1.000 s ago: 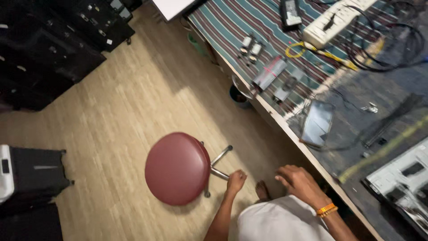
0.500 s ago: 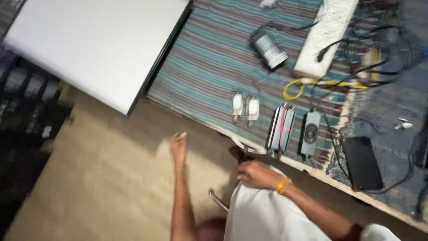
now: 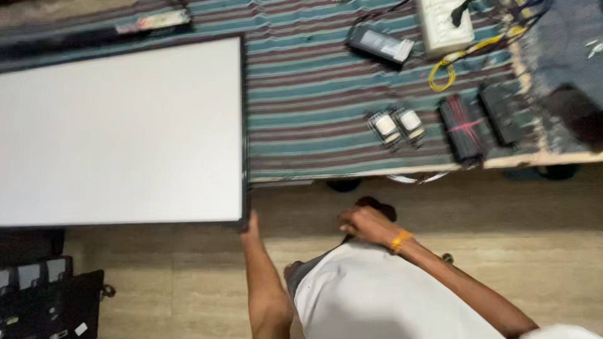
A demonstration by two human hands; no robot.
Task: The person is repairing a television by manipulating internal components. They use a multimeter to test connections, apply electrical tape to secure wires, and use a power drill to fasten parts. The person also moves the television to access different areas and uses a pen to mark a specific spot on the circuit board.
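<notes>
White and flat, the large rectangular panel with a thin black frame (image 3: 119,129) lies on the striped cloth-covered table (image 3: 314,100), its near right corner jutting past the table edge. At that corner the left hand (image 3: 251,221) touches the frame; I cannot tell how its fingers lie. Right of the panel and below the table edge, the right hand (image 3: 367,225), an orange band at its wrist, is curled loosely at the white shirt (image 3: 377,295).

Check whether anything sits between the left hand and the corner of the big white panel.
Nothing visible does. The left hand already reaches the near corner of the large white flat panel with a dark frame, which overhangs the striped cloth-covered table. Right hand rests apart, near the white shirt.
</notes>
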